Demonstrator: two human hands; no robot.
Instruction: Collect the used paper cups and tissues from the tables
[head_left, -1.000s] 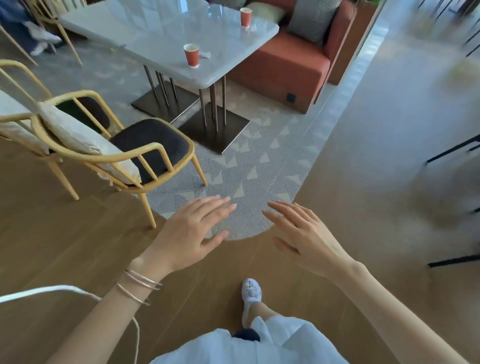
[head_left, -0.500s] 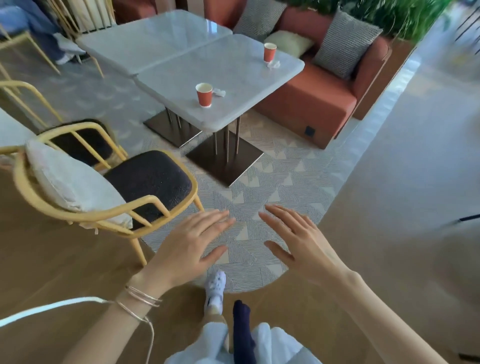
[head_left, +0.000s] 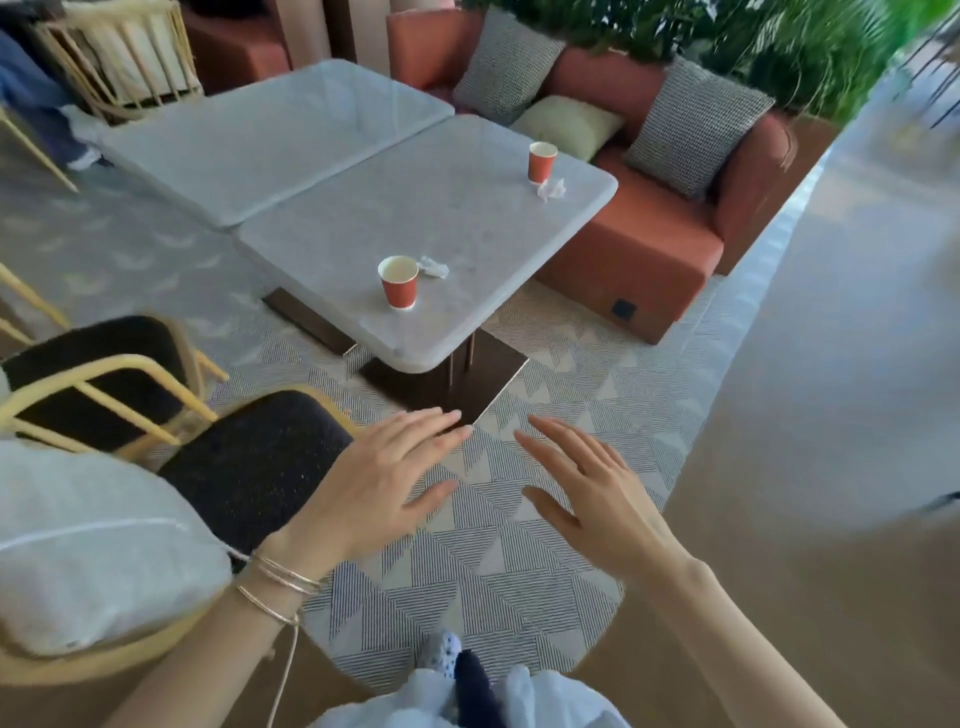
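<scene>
An orange paper cup (head_left: 399, 282) stands near the front corner of a grey marble table (head_left: 467, 218), with a crumpled white tissue (head_left: 434, 266) just right of it. A second orange cup (head_left: 542, 162) stands near the table's far right edge, a crumpled tissue (head_left: 551, 189) lying in front of it. My left hand (head_left: 379, 483) and my right hand (head_left: 587, 493) hover side by side above the patterned rug, fingers straight and spread, holding nothing, well short of the table.
A second marble table (head_left: 270, 135) adjoins on the left. Yellow-framed chairs with black seats (head_left: 249, 467) and a white cushion (head_left: 88, 545) stand at my left. An orange sofa (head_left: 649, 249) with cushions lies behind the table. Wooden floor (head_left: 831, 364) opens to the right.
I have walked closer to the table; the cups and tissues appear larger and nearer. Both hands stay open, stretched forward in the same pose.
</scene>
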